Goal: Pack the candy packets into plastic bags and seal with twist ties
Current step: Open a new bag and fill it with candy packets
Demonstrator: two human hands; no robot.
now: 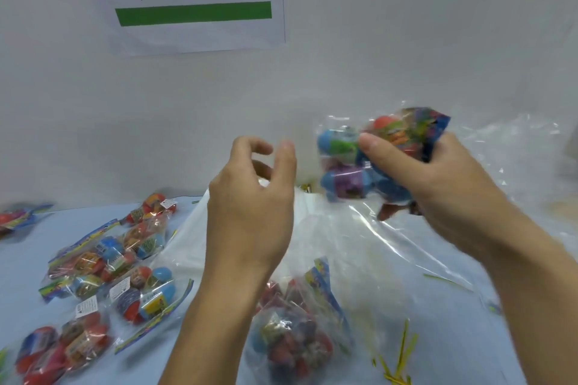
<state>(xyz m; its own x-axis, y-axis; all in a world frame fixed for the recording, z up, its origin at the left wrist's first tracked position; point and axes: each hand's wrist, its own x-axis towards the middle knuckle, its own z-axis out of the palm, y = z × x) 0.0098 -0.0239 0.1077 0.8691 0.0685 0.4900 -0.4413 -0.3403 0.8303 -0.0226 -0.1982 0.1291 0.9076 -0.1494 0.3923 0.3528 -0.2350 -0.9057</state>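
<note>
Right hand [434, 175] clutching candy packets [359, 159], left hand [253, 197] loosely curled, empty; risk of missing the slack plastic bag [328, 237].

White paper sign [195, 0] fixed to the wall: four large black handwritten-style characters, 封袋扎丝, in one row, with a solid green bar beneath them. Small white labels [86, 306] on the candy packets [103, 262] lying on the table carry print too small and blurred to read; the packet wrappers' printing is likewise illegible.
</note>
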